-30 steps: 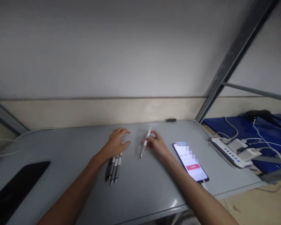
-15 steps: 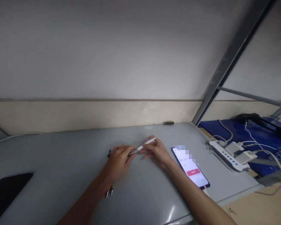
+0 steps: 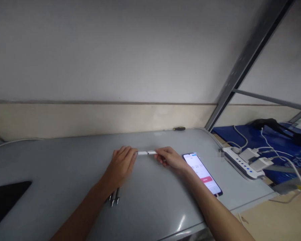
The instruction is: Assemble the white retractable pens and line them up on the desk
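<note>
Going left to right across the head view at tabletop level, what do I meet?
Dark flat object → left hand → white pen → right hand → lit phone → white power strip.

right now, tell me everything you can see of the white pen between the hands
The pen is slim and white, its barrel smooth and plastic-looking, with a small dark mark toward the right hand. It lies nearly level across the view. The left hand holds one end and the right hand pinches the other, so both ends are hidden. Whether it touches the gray tabletop can't be told.
</note>
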### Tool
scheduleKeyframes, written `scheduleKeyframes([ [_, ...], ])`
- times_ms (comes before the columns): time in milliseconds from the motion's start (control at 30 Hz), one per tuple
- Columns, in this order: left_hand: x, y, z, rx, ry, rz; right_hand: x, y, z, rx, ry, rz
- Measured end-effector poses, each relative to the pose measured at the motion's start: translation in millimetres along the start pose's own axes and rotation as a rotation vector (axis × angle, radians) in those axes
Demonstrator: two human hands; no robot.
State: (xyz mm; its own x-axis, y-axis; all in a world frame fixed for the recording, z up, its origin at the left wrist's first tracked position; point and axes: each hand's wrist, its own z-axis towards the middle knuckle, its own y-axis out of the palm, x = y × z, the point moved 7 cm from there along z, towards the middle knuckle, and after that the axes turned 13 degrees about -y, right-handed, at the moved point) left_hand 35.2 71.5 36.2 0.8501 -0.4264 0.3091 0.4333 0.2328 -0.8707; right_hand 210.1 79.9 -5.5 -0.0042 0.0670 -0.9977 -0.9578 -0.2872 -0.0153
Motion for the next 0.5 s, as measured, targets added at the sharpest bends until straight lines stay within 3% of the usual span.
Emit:
scheduleKeyframes([
  [200,1,-0.1,0,0.021,0.03,0.08,4,9,-5,-0.042,0.084,0.112],
  [267,0,-1.5,0,0.04,0.019,0.089,-4,11,-5,-0.045,0.002,0.068],
  [367,-4,-1.5,1,0.039,-0.009,0.053,-21,11,-5,-0.035,-0.242,-0.176],
  [433,-8,0.4,2,0.025,-0.044,0.009,-30,8,-5,0.019,-0.397,-0.33],
  [500,-11,2.9,2,0.012,-0.077,-0.033,-32,5,-5,0.082,-0.461,-0.35],
])
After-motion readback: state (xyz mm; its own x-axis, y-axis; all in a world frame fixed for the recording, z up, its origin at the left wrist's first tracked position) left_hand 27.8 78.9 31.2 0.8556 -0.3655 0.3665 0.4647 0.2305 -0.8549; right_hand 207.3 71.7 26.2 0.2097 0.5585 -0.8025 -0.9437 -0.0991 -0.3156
